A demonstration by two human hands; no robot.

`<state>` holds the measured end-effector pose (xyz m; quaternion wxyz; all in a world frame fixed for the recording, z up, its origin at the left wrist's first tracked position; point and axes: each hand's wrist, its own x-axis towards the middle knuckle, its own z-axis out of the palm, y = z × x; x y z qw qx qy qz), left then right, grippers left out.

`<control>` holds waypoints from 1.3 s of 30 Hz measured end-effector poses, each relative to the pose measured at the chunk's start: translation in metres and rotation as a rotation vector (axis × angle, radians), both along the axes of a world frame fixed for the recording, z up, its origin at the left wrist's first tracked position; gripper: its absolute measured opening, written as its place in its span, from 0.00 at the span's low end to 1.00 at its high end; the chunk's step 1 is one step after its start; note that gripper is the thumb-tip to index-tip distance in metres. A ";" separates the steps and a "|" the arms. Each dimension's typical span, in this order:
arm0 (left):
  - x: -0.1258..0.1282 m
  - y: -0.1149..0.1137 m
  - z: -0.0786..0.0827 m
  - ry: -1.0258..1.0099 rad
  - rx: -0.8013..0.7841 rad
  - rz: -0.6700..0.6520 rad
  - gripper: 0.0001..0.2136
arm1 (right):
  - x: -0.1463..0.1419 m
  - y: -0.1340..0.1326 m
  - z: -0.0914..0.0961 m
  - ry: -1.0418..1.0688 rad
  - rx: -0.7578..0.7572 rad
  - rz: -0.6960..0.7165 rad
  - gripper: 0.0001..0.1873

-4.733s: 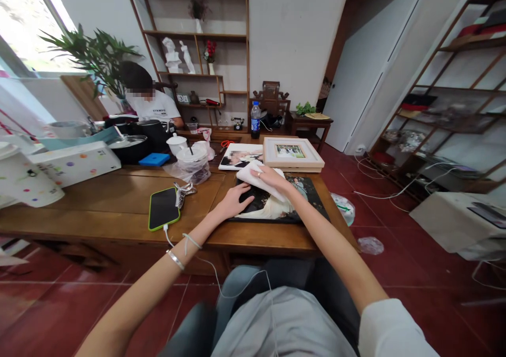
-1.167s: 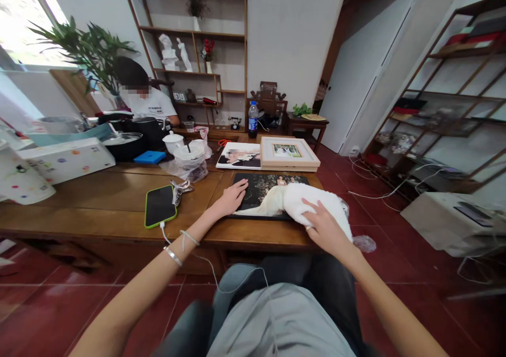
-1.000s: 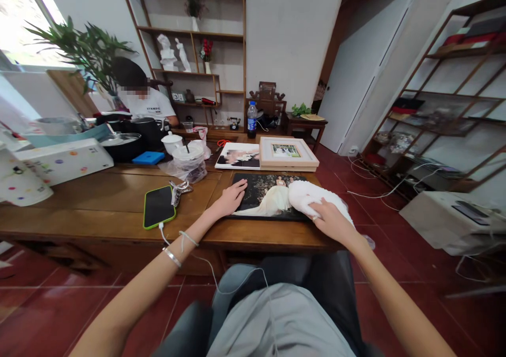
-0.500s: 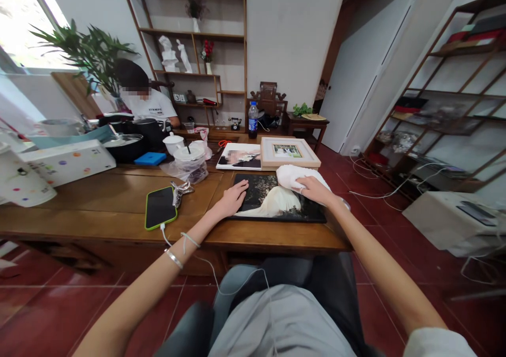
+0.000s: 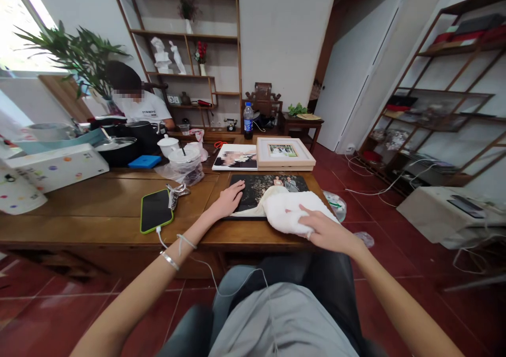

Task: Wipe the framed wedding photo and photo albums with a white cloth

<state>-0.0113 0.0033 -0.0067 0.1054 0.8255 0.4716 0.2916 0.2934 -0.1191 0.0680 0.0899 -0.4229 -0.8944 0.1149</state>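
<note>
A dark photo print [image 5: 263, 185] showing a couple lies flat near the front right corner of the wooden table [image 5: 98, 209]. My left hand [image 5: 228, 201] rests open and flat on the print's left edge. My right hand [image 5: 322, 229] presses a white cloth [image 5: 286, 214] onto the print's near right part, fingers closed over the cloth.
A phone in a green case [image 5: 156, 210] lies left of the print with a cable plugged in. Behind the print sit a framed photo [image 5: 283, 153] and another print [image 5: 236, 157]. A lidded cup in a plastic bag [image 5: 184, 162], boxes and pots stand further left. A person [image 5: 132, 101] sits across the table.
My right hand has pulled the cloth from the print's far right corner back toward me, over its near right part. My left hand has stayed on the left edge.
</note>
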 end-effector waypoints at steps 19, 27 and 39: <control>-0.001 0.004 -0.005 -0.018 0.002 0.009 0.18 | -0.014 0.132 0.005 0.246 -0.045 0.015 0.13; -0.001 0.000 -0.001 -0.009 0.010 -0.013 0.19 | -0.017 0.016 0.001 -0.002 0.088 -0.018 0.17; -0.002 0.002 -0.004 -0.023 0.006 -0.010 0.19 | -0.031 0.084 0.003 0.079 0.114 -0.035 0.17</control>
